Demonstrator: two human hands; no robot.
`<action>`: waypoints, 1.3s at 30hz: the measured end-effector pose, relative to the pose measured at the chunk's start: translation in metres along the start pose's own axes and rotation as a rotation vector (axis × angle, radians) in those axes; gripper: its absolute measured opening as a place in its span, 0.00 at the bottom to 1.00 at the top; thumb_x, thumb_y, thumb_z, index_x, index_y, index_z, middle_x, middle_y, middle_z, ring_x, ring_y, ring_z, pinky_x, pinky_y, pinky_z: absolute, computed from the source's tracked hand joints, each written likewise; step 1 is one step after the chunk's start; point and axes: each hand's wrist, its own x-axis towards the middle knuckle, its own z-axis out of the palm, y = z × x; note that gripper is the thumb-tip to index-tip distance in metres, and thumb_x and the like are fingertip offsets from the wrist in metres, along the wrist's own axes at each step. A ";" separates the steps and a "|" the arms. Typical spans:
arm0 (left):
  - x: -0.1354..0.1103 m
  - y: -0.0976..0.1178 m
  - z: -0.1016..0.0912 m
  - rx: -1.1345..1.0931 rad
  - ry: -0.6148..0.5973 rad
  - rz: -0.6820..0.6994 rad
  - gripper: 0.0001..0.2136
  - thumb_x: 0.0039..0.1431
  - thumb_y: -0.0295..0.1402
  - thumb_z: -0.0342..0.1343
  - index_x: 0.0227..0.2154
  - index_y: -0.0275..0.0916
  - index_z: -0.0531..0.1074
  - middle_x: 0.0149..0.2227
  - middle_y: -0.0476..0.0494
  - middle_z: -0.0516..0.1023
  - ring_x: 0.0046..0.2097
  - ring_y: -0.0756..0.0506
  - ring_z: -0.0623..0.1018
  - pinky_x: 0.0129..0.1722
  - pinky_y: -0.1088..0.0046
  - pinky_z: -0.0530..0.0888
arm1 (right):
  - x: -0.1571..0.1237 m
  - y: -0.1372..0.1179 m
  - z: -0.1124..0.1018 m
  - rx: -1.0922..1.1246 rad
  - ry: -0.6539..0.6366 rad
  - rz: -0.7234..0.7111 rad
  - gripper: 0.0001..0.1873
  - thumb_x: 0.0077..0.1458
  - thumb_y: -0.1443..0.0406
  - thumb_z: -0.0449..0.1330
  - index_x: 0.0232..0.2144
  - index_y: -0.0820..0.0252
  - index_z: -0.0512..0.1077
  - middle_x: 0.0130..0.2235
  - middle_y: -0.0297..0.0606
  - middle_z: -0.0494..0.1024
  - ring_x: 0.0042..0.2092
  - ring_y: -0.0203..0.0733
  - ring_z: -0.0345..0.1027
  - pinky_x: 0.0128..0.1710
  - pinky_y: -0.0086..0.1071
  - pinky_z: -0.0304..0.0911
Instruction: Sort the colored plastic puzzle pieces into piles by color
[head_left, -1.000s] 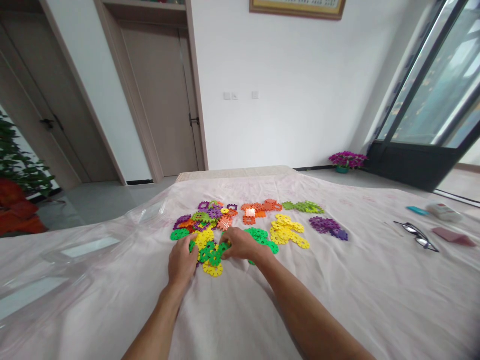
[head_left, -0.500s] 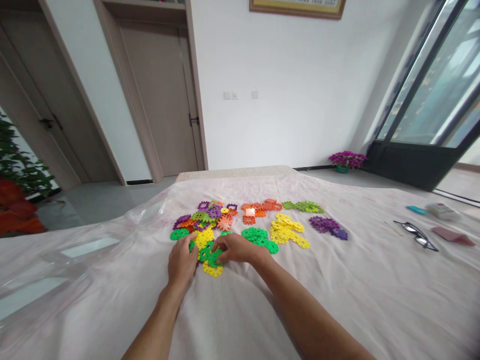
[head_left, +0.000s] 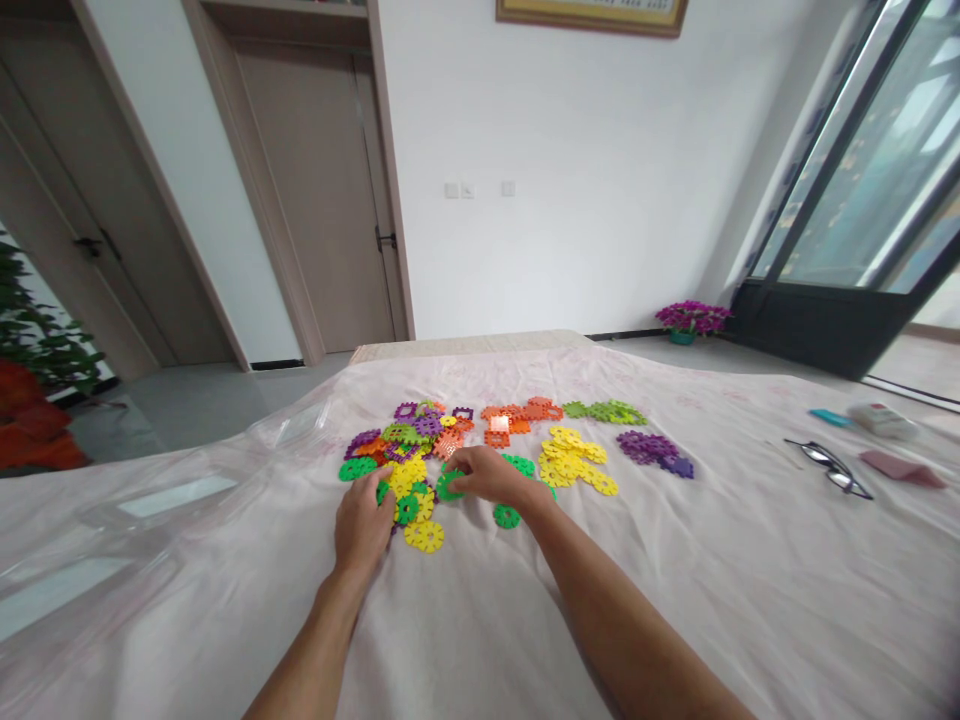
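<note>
At the frame's centre, the right hand [head_left: 491, 478] pinches a flat, notched green disc [head_left: 448, 487] of glossy plastic beside the mixed pile [head_left: 409, 445]. The left hand [head_left: 364, 522] rests unclenched on yellow pieces [head_left: 424, 537]. A wrinkled pale pink cloth [head_left: 675, 580] covers the surface, with glasses [head_left: 829, 468] at right and a wooden door [head_left: 322, 200] at upper left.

A pale pink sheet [head_left: 675, 600] is covering the bed [head_left: 465, 347]. Lying on it are a mixed heap [head_left: 409, 445] of plastic discs, then orange discs [head_left: 521, 412], light-green discs [head_left: 609, 411], yellow discs [head_left: 574, 460], purple discs [head_left: 654, 450] and green discs [head_left: 519, 465] in groups. Glasses [head_left: 829, 467], a red booklet [head_left: 892, 466] and a clear bag [head_left: 172, 497] are lying there too.
</note>
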 end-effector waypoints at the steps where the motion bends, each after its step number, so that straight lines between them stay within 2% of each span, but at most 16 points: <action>1: 0.000 0.000 0.000 0.002 0.001 0.000 0.19 0.60 0.31 0.49 0.53 0.40 0.73 0.55 0.41 0.76 0.57 0.41 0.73 0.60 0.64 0.66 | -0.001 0.003 -0.006 -0.012 0.032 0.018 0.09 0.48 0.69 0.66 0.36 0.60 0.79 0.28 0.28 0.72 0.30 0.31 0.63 0.29 0.24 0.52; 5: 0.000 0.000 0.001 0.009 0.011 -0.002 0.19 0.60 0.31 0.49 0.52 0.39 0.73 0.54 0.40 0.77 0.56 0.41 0.74 0.60 0.64 0.67 | -0.007 0.016 -0.028 -0.042 0.104 0.087 0.06 0.49 0.68 0.63 0.32 0.61 0.78 0.27 0.29 0.74 0.29 0.32 0.64 0.28 0.24 0.52; 8: 0.001 0.000 0.001 0.005 0.009 0.001 0.19 0.60 0.31 0.49 0.52 0.39 0.73 0.54 0.40 0.76 0.57 0.41 0.73 0.60 0.63 0.66 | -0.013 0.025 -0.041 -0.053 0.096 0.137 0.06 0.47 0.67 0.63 0.31 0.61 0.78 0.26 0.29 0.75 0.29 0.34 0.66 0.26 0.25 0.52; 10: 0.001 0.000 0.001 0.001 0.000 0.000 0.19 0.60 0.31 0.48 0.53 0.39 0.73 0.55 0.39 0.76 0.57 0.40 0.73 0.61 0.62 0.66 | -0.017 0.030 -0.047 -0.081 0.086 0.170 0.05 0.47 0.66 0.64 0.30 0.60 0.78 0.26 0.30 0.76 0.29 0.35 0.67 0.27 0.25 0.53; 13: 0.000 0.000 0.001 0.002 -0.003 -0.008 0.19 0.60 0.31 0.49 0.53 0.39 0.72 0.55 0.39 0.76 0.57 0.40 0.73 0.60 0.61 0.67 | -0.017 0.035 -0.050 -0.158 0.178 0.201 0.05 0.49 0.65 0.63 0.28 0.60 0.78 0.28 0.32 0.78 0.31 0.36 0.68 0.29 0.26 0.54; 16: 0.000 0.000 0.001 0.002 0.007 -0.008 0.18 0.60 0.31 0.49 0.52 0.40 0.73 0.54 0.40 0.76 0.57 0.41 0.73 0.60 0.63 0.67 | -0.014 0.035 -0.045 -0.185 0.219 0.189 0.05 0.50 0.66 0.61 0.29 0.60 0.78 0.30 0.33 0.79 0.32 0.37 0.69 0.29 0.26 0.54; 21: 0.001 0.000 0.001 0.006 0.011 0.002 0.18 0.59 0.31 0.49 0.52 0.40 0.73 0.54 0.40 0.77 0.57 0.41 0.74 0.60 0.63 0.67 | -0.008 0.028 -0.029 -0.183 0.135 0.147 0.05 0.49 0.66 0.63 0.31 0.60 0.79 0.30 0.33 0.79 0.31 0.36 0.69 0.29 0.26 0.54; 28: 0.000 0.001 -0.001 0.003 0.010 0.006 0.19 0.59 0.31 0.49 0.52 0.38 0.73 0.54 0.39 0.76 0.57 0.41 0.74 0.60 0.63 0.67 | -0.005 0.017 -0.013 -0.266 0.047 0.105 0.11 0.47 0.66 0.64 0.36 0.57 0.81 0.32 0.33 0.81 0.32 0.36 0.70 0.29 0.26 0.54; 34: 0.000 0.001 0.000 0.012 0.022 0.004 0.18 0.59 0.31 0.50 0.52 0.40 0.74 0.54 0.40 0.77 0.56 0.42 0.74 0.59 0.65 0.68 | -0.004 0.010 -0.005 -0.329 0.024 0.050 0.11 0.48 0.68 0.62 0.34 0.54 0.83 0.35 0.34 0.83 0.37 0.41 0.73 0.34 0.27 0.57; 39: 0.000 0.002 0.000 -0.001 0.014 0.002 0.19 0.59 0.31 0.49 0.52 0.39 0.73 0.54 0.40 0.77 0.57 0.42 0.74 0.60 0.64 0.67 | -0.004 0.008 -0.005 -0.387 0.015 0.022 0.13 0.50 0.68 0.61 0.37 0.54 0.83 0.38 0.36 0.83 0.41 0.43 0.74 0.38 0.28 0.60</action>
